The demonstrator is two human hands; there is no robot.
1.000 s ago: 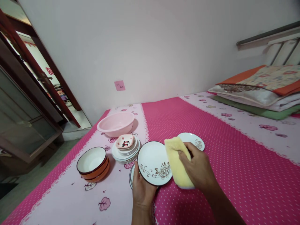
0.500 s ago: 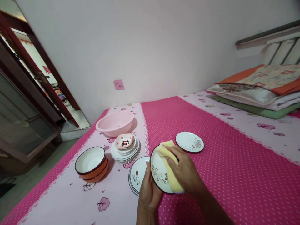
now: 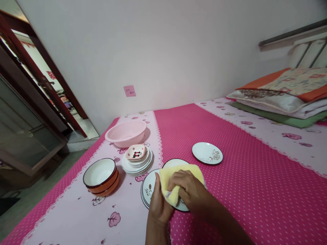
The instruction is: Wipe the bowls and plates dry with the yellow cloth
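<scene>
My left hand [image 3: 157, 206] grips the near edge of a white plate with a dark rim [image 3: 176, 162], held just above the bed. My right hand [image 3: 189, 190] presses a folded yellow cloth [image 3: 176, 178] onto that plate's face, covering most of it. Directly under and left of the held plate lies a small stack of similar floral plates [image 3: 148, 189]. One more floral plate [image 3: 207, 153] lies alone on the pink dotted cover to the right.
A stack of white plates topped by a small pink dish [image 3: 136, 158], two stacked orange bowls [image 3: 100, 177] and a pink basin [image 3: 126, 132] sit on the bed cover [image 3: 255, 190]. Folded bedding [image 3: 283, 98] lies far right. The bed's left edge drops to the floor by a door [image 3: 28, 112].
The plate has tipped flatter and lower, and my right hand has dragged the yellow cloth left across it, so the cloth now hides most of the plate.
</scene>
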